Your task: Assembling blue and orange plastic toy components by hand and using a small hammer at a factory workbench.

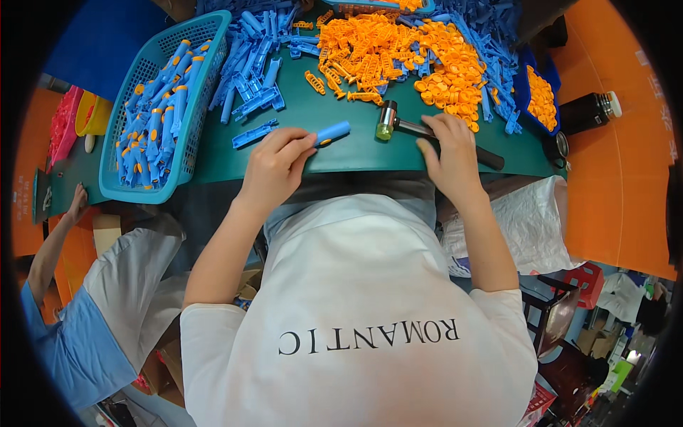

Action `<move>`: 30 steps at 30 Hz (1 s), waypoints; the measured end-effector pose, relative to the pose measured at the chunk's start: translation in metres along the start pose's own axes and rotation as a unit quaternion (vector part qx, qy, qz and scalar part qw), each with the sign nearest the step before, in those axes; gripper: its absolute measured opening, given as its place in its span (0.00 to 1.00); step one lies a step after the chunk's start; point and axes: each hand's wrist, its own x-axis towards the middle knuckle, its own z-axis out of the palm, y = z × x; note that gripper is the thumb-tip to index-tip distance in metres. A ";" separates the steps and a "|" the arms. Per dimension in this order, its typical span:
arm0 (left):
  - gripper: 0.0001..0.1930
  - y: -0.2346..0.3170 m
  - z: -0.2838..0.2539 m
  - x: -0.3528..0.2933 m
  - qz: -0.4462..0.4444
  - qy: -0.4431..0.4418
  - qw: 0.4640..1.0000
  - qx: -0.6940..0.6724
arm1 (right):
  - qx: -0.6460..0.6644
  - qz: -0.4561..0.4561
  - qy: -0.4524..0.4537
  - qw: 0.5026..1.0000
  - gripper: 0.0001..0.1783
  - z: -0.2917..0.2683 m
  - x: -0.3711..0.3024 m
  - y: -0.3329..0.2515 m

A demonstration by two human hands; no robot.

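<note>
My left hand [276, 162] is closed round one end of a blue plastic tube [333, 133], which points right and shows a bit of orange on its side. Thumb and fingers hide the rest of that piece. Over the handle of a small hammer [388, 118] lies my right hand [452, 151], its fingers and thumb on either side of the shaft. The hammer's metal head with a yellowish-green face rests near the tube's free end. Just beyond my left hand sits a loose blue half-shell [255, 134] on the green tabletop [220, 158].
At left stands a blue basket [186, 146] of blue-and-orange pieces. Piles of blue parts [250, 60], orange ladder-shaped parts [366, 50] and orange caps [452, 75] cover the far side. A dark blue bin [524, 99] and black bottle [585, 114] are right. Another person's hand [77, 203] is far left.
</note>
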 end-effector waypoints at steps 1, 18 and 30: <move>0.10 0.002 0.003 0.001 -0.012 0.030 0.999 0.013 | -0.010 0.000 -0.023 1.000 0.18 0.003 0.002 0.009; 0.09 0.009 -0.001 -0.003 -0.086 0.015 0.995 0.039 | 0.083 0.003 -0.141 0.986 0.23 -0.011 0.021 -0.068; 0.20 0.001 0.002 -0.013 -0.195 0.043 0.976 -0.086 | 0.201 0.008 -0.095 0.975 0.22 0.009 0.018 -0.080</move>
